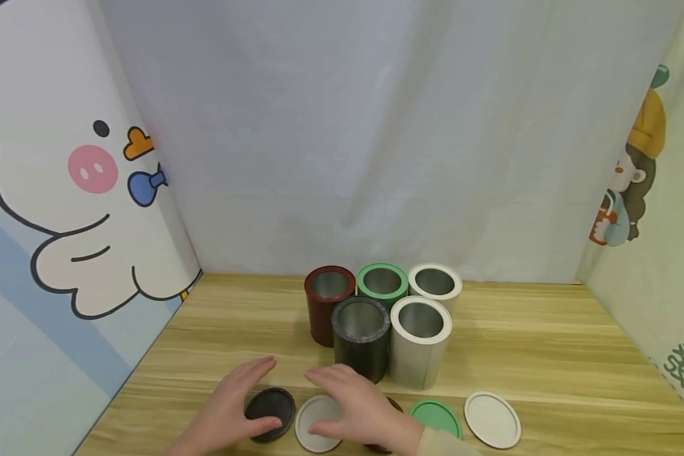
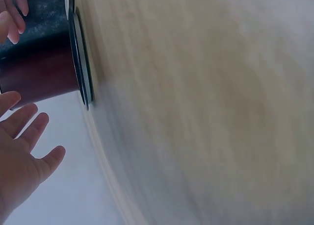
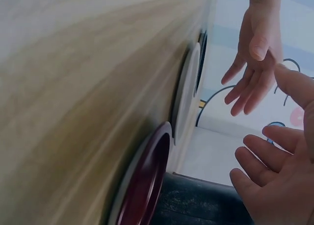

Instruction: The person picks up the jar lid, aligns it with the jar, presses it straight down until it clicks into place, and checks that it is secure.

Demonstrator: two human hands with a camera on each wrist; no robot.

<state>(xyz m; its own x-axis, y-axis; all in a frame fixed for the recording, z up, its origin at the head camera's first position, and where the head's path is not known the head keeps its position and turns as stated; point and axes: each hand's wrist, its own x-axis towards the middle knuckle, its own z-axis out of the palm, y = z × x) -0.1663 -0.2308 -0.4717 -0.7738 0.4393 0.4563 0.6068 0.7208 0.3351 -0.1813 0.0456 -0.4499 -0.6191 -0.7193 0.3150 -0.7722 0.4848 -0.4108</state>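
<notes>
My left hand [image 1: 230,405] hovers at the black lid [image 1: 269,405], fingers spread and holding nothing. Above the greyish-white lid [image 1: 309,423] is my right hand [image 1: 360,405], likewise relaxed and empty. A dark red lid [image 3: 147,186] lies below the right hand, mostly hidden by it in the head view. Farther right lie a green lid [image 1: 436,417] and a white lid [image 1: 492,420]. The right wrist view shows both palms facing each other, apart. Behind the lids stand a black can [image 1: 360,358] and a white can [image 1: 416,361], uncovered at the top.
Behind the front cans stand a dark red can [image 1: 321,316], a green can [image 1: 382,296] and another white can [image 1: 455,303], also open-topped. All cans are grouped closely on the wooden table [image 1: 547,354]. Cloth screens [image 1: 342,158] enclose the back and sides.
</notes>
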